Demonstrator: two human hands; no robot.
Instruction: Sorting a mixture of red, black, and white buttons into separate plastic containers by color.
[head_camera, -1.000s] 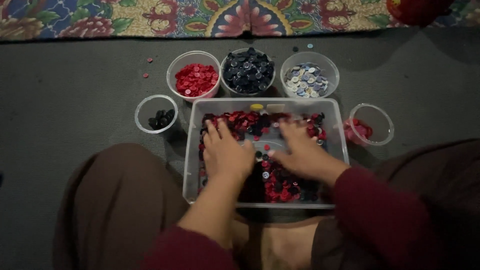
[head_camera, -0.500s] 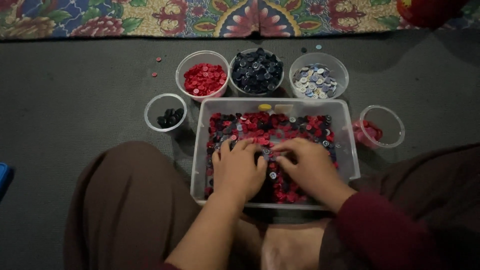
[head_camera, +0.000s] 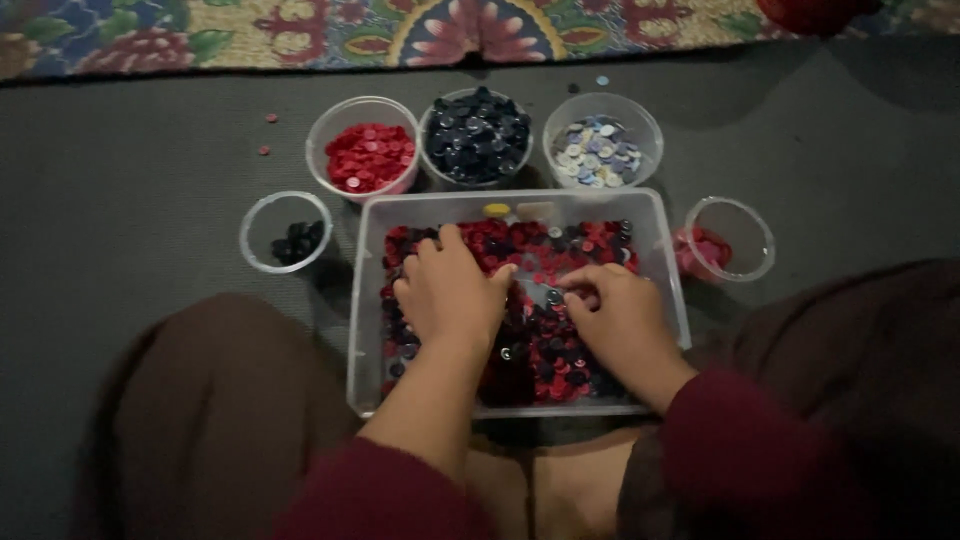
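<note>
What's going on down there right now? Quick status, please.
Both hands, left hand and right hand, palms down in the mixed buttons. Clear bin on the floor. Sorted cups behind; nothing blocking.

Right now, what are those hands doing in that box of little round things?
A person sits on the floor with both hands in a clear plastic tub full of mixed red and dark buttons. The left hand lies spread on the pile; the right hand picks at it. Beyond stand cups of red buttons, dark buttons and pale buttons.
</note>
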